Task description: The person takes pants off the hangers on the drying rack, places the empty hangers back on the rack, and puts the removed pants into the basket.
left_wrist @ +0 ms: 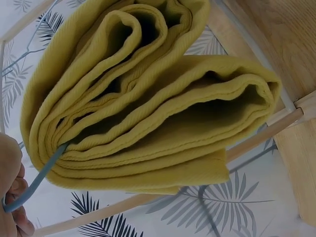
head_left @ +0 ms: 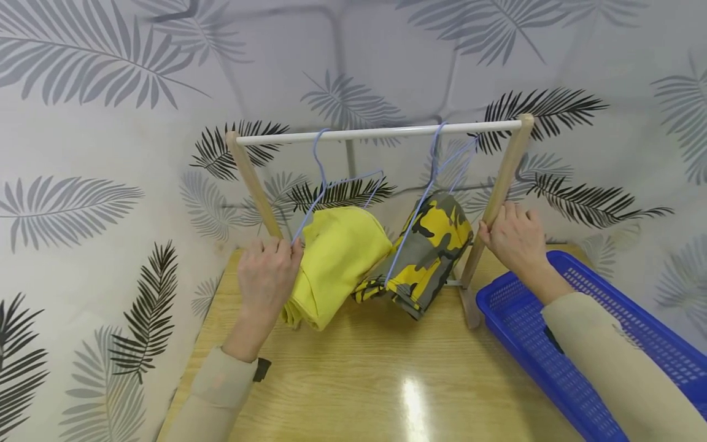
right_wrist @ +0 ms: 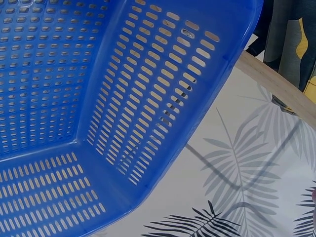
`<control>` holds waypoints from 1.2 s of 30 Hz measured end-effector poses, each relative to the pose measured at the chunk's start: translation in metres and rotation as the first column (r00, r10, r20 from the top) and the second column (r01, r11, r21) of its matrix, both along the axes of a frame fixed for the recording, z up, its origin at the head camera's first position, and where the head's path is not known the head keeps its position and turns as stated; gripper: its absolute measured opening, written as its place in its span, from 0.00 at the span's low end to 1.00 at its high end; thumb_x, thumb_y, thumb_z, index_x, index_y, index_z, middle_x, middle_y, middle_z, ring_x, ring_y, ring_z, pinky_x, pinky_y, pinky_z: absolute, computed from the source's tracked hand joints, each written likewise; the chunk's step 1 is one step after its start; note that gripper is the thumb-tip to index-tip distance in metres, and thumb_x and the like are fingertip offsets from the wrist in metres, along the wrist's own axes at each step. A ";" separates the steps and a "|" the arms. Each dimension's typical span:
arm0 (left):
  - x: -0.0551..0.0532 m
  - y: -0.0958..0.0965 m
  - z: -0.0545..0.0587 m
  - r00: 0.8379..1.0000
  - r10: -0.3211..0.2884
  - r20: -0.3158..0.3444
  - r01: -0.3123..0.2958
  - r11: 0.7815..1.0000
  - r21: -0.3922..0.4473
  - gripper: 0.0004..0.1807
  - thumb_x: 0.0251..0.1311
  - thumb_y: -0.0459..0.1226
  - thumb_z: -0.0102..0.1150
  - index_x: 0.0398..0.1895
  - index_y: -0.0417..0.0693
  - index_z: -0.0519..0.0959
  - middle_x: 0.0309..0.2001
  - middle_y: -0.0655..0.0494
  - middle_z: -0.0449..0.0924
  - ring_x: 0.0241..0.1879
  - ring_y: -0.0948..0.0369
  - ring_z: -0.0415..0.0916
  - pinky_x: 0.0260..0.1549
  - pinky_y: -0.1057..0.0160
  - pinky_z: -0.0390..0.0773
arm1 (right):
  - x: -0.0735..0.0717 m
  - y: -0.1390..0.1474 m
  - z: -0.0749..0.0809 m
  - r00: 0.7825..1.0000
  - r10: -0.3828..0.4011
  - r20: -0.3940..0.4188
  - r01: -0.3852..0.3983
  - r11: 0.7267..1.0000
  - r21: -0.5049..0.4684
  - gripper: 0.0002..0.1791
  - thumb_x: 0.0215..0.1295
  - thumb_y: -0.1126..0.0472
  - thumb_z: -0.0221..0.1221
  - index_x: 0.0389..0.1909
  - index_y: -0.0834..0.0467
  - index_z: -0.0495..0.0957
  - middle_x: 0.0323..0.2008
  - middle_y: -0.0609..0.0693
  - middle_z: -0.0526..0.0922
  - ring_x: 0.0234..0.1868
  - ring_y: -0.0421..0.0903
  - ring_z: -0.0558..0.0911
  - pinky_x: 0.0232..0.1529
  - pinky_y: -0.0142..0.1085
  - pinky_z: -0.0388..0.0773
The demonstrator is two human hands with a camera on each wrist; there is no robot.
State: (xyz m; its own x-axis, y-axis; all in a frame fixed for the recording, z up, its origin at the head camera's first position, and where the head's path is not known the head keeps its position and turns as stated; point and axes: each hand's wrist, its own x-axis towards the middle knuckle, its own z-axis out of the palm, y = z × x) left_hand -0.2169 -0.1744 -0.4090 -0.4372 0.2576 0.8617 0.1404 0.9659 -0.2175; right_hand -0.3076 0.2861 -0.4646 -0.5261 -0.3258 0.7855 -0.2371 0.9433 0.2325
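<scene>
The left hand (head_left: pixel 267 273) pinches one end of a blue wire hanger (left_wrist: pixel 40 180), with its fingers curled. The right hand (head_left: pixel 516 239) grips the right wooden post (head_left: pixel 501 184) of a rack, with its fingers bent around the front edge. The yellow cloth (head_left: pixel 345 258) hangs folded over the wire, just beside the left hand. The hanger's hook rests on the white bar (head_left: pixel 375 133). To the right, a second hanger (head_left: pixel 409 229), also hooked on the bar, carries a camouflage cloth (head_left: pixel 439 239). The rack and a blue basket (head_left: pixel 513 342) stand on the wooden table (head_left: pixel 331 393); the basket is below the right forearm. A dark mark (head_left: pixel 626 336) on the right sleeve (head_left: pixel 602 362) is illegible. The left wrist view exposes the yellow cloth's stacked layers with the wire entering between them; the head view hides this. The right wrist view details the basket's slotted walls.
</scene>
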 end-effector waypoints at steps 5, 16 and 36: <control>0.000 0.000 0.003 1.000 -0.004 -0.008 0.004 1.000 0.010 0.25 0.68 0.41 0.65 0.13 0.43 0.72 0.18 0.50 0.82 0.17 0.54 0.64 0.17 0.62 0.64 | 0.000 -0.002 0.001 1.000 -0.006 0.022 0.006 1.000 0.005 0.27 0.75 0.48 0.42 0.24 0.67 0.68 0.24 0.61 0.70 0.23 0.62 0.72 0.28 0.50 0.67; 0.007 -0.001 0.012 1.000 -0.027 -0.003 0.027 0.998 0.064 0.27 0.77 0.43 0.54 0.17 0.40 0.75 0.19 0.48 0.81 0.19 0.52 0.62 0.19 0.60 0.64 | -0.001 -0.002 0.004 1.000 0.002 -0.002 -0.002 1.000 0.015 0.27 0.75 0.49 0.44 0.25 0.68 0.68 0.24 0.62 0.71 0.23 0.62 0.73 0.28 0.50 0.67; 0.031 -0.007 0.026 0.999 -0.044 -0.013 0.044 0.997 0.061 0.29 0.80 0.41 0.50 0.15 0.40 0.70 0.14 0.48 0.71 0.20 0.48 0.64 0.21 0.56 0.65 | 0.001 -0.002 0.002 0.998 -0.015 0.065 0.014 1.000 0.007 0.28 0.76 0.47 0.42 0.25 0.67 0.68 0.24 0.61 0.70 0.23 0.62 0.73 0.29 0.50 0.67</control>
